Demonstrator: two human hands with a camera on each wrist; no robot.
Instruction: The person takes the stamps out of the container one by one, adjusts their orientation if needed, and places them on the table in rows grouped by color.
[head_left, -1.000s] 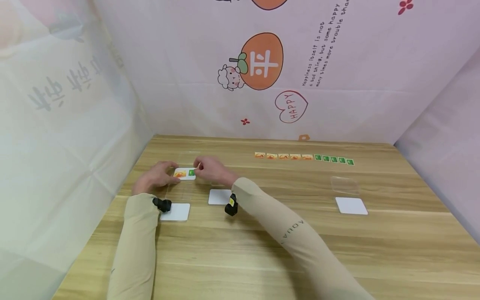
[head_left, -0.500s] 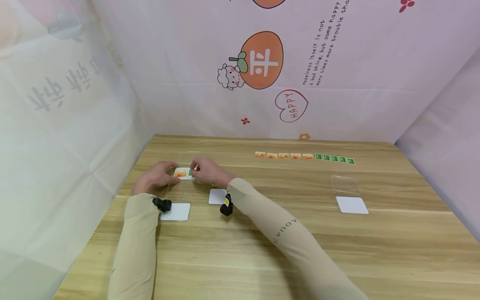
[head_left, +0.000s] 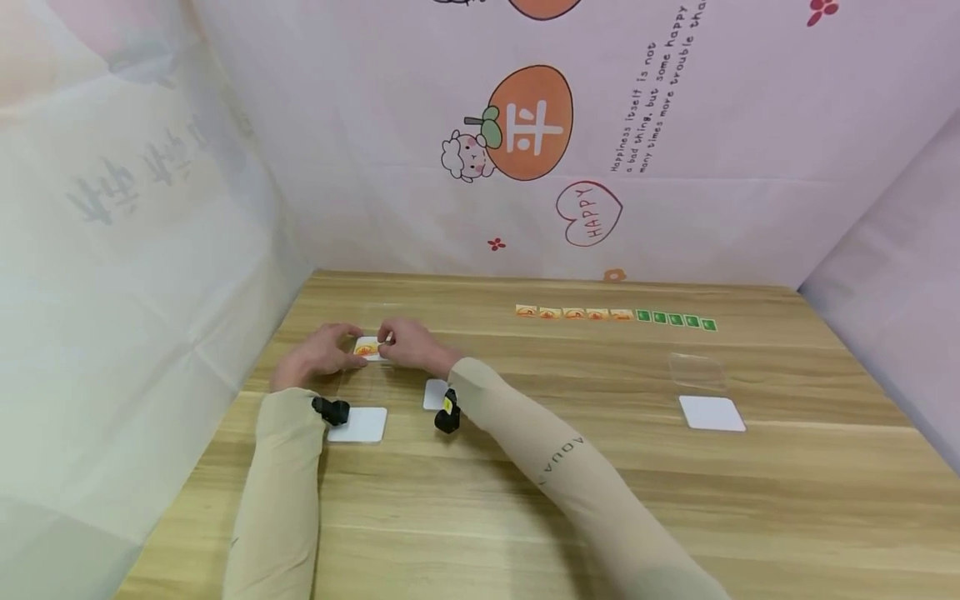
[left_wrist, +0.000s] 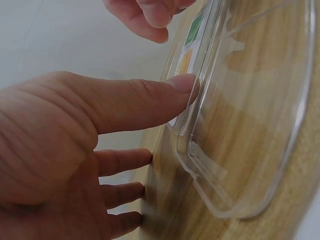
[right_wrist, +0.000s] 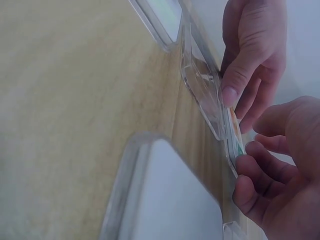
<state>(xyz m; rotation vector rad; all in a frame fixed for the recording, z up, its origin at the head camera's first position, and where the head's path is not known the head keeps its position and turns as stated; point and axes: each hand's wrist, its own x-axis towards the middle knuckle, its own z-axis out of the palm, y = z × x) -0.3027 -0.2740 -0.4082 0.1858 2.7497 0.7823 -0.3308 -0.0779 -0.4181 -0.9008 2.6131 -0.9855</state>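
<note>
In the head view my left hand (head_left: 322, 352) holds the left end of a clear plastic case with a white card (head_left: 360, 341) in it. The left wrist view has my thumb (left_wrist: 165, 97) on the near edge, beside an orange-and-white sticker (left_wrist: 186, 61) and a green sticker (left_wrist: 194, 31) lying on the card. My right hand (head_left: 412, 343) bends its fingers over the right end and covers the green sticker in the head view. Its fingertips (right_wrist: 245, 162) sit right at the case's edge; whether they pinch anything I cannot tell. The case's clear lid (left_wrist: 255, 100) lies folded open.
White cards in clear cases lie nearer, one beside the left wrist (head_left: 358, 425), one partly behind the right wrist (head_left: 434, 395), and one far right (head_left: 712, 413) with its lid (head_left: 697, 372) open. Orange stickers (head_left: 573, 314) and green stickers (head_left: 677, 320) line up at the back.
My right hand has moved slightly left across the card, and the green sticker that showed at its fingertips is now covered. My left hand keeps its hold on the case.
</note>
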